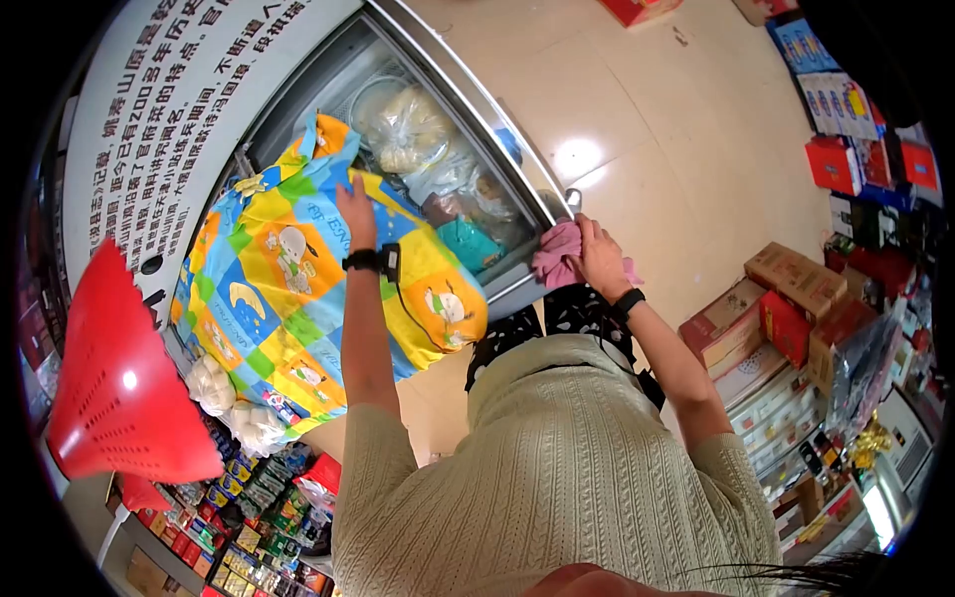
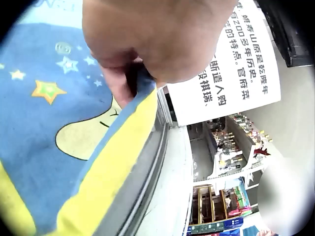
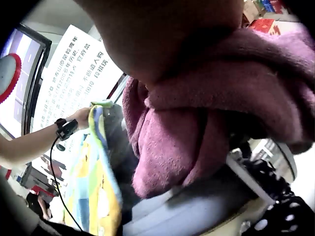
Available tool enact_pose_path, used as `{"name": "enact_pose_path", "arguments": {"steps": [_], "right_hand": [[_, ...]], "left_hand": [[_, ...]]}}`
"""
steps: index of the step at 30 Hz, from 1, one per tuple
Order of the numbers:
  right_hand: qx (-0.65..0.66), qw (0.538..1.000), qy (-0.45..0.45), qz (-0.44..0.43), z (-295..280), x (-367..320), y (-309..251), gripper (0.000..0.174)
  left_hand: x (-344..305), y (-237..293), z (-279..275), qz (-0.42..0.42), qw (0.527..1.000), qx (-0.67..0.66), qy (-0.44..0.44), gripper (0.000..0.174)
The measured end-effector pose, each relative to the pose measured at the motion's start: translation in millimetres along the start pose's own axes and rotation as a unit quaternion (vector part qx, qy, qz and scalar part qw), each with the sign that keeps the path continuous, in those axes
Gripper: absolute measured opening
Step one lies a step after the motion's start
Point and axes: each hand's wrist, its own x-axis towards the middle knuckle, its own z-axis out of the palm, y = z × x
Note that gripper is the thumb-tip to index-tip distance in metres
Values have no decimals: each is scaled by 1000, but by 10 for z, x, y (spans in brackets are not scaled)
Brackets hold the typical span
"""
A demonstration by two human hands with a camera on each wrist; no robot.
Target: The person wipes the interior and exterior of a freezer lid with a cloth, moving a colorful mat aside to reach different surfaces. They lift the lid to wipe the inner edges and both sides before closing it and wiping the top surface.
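My left hand [image 1: 356, 213] pinches the edge of a colourful patchwork cloth [image 1: 264, 298] printed with cartoon dogs and moons. In the left wrist view the fingers [image 2: 118, 83] close round its yellow-and-blue border. The cloth lies draped over one side of a chest freezer [image 1: 482, 75], leaving the other part uncovered. Inside that part are a bag of pale round food [image 1: 410, 129] and a teal bag [image 1: 470, 245]. At the freezer's near corner, my right hand [image 1: 600, 261] grips a bunched pink towel [image 1: 557, 253], whose folds hang down in the right wrist view [image 3: 170, 147].
A white board with printed characters [image 1: 164, 129] stands along the freezer's far side. A red perforated plastic cover [image 1: 124, 373] is at the left. White bags [image 1: 211, 386] sit beside the cloth, cardboard boxes [image 1: 796, 279] on the right, and packed shelves [image 1: 249, 527] at the lower left.
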Motion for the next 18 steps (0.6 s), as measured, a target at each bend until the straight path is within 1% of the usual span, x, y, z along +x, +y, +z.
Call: {"name": "enact_pose_path", "arguments": {"steps": [1,2,3,4,5,6,7,8,9,10,11,12,13,14,15,18], "right_hand": [[29,999,-39,-12,-47,128,33,70],[54,995,-85,-24,-116,306,127,65],[52,994,-99,-9,-142,350,104,58],[49,993,-104,-12,-211,453,100,58],[65,990,-126,-16,-269,631,127,58],[84,988,-131,-13,-303,663,25,57],[85,988,-132,-17,-367,755,-58,56],[88,984,-156,-17,-381,915,-76,56],[99,985,-142,-25,-390,1026,-145,56],[110,984,-134,-33,-423,1163,-221,55],[88,985,-138,-51,-441,1422,-289,54],[89,985,-140,-51,-406,1498,-364,54],[93,983,-144,-60,-378,1577,-417,53],[98,982,-149,-68,-410,1734,-376,53],[107,981,-146,-73,-442,1741,-386,52],[134,977,-154,-61,-432,1903,-434,54]], "left_hand": [[194,75,150,-5,1000,2,5,32],[371,91,354,11,998,-64,-19,34],[460,138,434,35,990,-129,-51,37],[514,182,577,32,990,-131,-45,37],[563,156,753,124,991,46,-11,44],[556,199,862,221,950,220,8,52],[524,191,982,213,951,223,11,52],[487,112,1114,218,927,304,34,61],[458,133,1235,242,894,373,52,70],[388,116,1365,234,895,376,52,70],[365,95,1514,214,873,429,94,74],[337,74,1555,202,846,475,132,78],[328,66,1548,200,846,476,133,78],[382,68,1633,201,837,492,134,80],[346,60,1607,202,827,507,135,81],[338,74,1609,197,821,521,124,79]]}}
